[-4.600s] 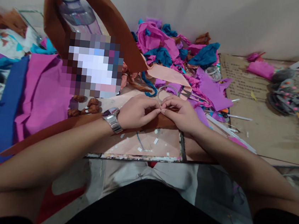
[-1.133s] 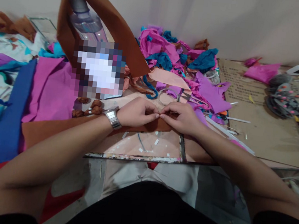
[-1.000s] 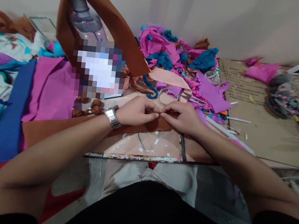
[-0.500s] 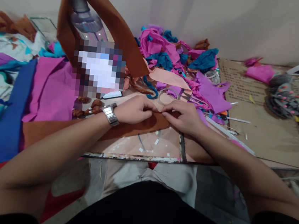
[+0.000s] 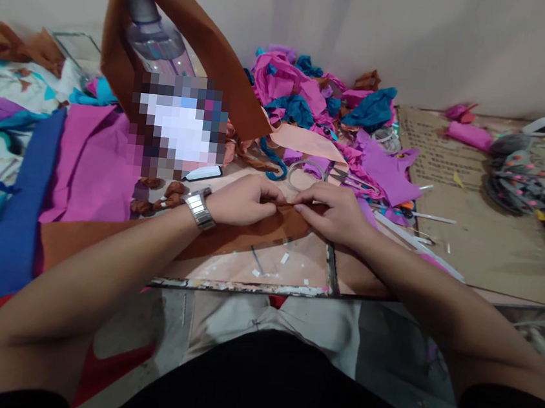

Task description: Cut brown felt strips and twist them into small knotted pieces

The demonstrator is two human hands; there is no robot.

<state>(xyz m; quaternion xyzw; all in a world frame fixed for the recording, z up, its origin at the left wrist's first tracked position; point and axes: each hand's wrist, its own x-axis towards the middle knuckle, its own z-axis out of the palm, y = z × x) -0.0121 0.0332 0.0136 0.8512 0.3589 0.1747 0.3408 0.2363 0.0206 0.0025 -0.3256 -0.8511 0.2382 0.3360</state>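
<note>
A strip of brown crepe paper or cloth (image 5: pixel 244 235) lies along the table's front part, its upper edge raised between my hands. My left hand (image 5: pixel 244 200), with a metal watch (image 5: pixel 200 209) at the wrist, pinches that edge between thumb and fingers. Close beside it, my right hand (image 5: pixel 333 211) pinches the same edge, the fingertips of both hands nearly touching. The edge looks rolled or folded over there. Just behind the hands lie a ring of thin wire (image 5: pixel 307 174) and small scissors (image 5: pixel 353 179). Brown knotted bundles (image 5: pixel 175 190) sit left of my left wrist.
A brown band (image 5: pixel 215 49) arches over a clear bottle (image 5: pixel 160 40) beside a blurred-out patch. Pink and teal scraps (image 5: pixel 294 86) are heaped at the wall. Pink (image 5: pixel 89 165) and blue sheets (image 5: pixel 13 209) lie left. Cardboard (image 5: pixel 450 223) covers the right, with a dark pin-studded bundle (image 5: pixel 518 184).
Both hands stay almost in place, still pinching the brown strip. Its edge between the fingertips now looks more tightly rolled, and the strip's lower edge has shifted a little.
</note>
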